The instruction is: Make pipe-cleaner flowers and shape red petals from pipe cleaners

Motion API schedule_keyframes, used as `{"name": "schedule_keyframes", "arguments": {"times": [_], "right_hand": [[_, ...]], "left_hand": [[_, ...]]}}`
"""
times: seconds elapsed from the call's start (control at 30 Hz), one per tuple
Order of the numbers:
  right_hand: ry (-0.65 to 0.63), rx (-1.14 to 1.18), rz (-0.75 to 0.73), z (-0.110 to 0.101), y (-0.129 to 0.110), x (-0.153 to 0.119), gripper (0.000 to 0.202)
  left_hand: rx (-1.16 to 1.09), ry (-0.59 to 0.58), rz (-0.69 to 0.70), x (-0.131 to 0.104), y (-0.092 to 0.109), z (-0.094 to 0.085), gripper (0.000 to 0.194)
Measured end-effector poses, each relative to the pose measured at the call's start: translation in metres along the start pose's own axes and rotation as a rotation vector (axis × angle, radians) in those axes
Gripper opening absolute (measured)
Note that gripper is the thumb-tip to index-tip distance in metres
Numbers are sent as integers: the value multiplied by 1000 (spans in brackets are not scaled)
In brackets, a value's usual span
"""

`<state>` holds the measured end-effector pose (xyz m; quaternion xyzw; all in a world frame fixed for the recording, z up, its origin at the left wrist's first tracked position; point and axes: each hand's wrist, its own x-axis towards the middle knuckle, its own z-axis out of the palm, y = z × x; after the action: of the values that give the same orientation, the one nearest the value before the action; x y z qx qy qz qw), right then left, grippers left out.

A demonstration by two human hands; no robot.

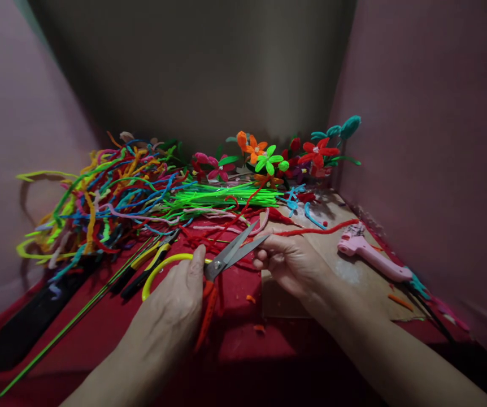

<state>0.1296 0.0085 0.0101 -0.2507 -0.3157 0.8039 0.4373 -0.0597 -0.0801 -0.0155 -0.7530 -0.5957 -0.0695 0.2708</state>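
My left hand (181, 282) is closed around the handles of a pair of scissors (226, 257), one loop yellow and the other orange. The blades are parted and point up and right, their tips close to my right fingers. My right hand (288, 257) pinches a red pipe cleaner (320, 229), whose long end runs off to the right over the cardboard. Some of its near end is hidden by the fingers. Just beyond both hands lie more red and pink pipe cleaners (213, 229).
A multicoloured heap of pipe cleaners (99, 198) fills the left. Green stems (226, 195) lie in the middle, with pipe-cleaner flowers (269, 160) behind. A pink glue gun (374, 257) rests on cardboard (286, 294) at right. Yellow-black pliers (152, 263) lie on the red cloth (243, 339).
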Motion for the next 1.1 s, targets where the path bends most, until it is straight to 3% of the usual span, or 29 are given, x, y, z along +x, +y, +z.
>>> {"name": "schedule_keyframes", "arguments": {"times": [0.27, 0.57, 0.73, 1.1], "right_hand": [[-54, -41, -91, 2, -3, -2, 6], [-59, -53, -84, 2, -5, -3, 2], [-72, -73, -80, 3, -5, -3, 2], [22, -219, -152, 6, -6, -10, 4]], "left_hand": [[0, 47, 29, 3, -1, -2, 57], [48, 75, 64, 0, -3, -2, 63], [29, 18, 10, -5, -1, 1, 63], [-32, 2, 33, 0, -2, 2, 65]]}}
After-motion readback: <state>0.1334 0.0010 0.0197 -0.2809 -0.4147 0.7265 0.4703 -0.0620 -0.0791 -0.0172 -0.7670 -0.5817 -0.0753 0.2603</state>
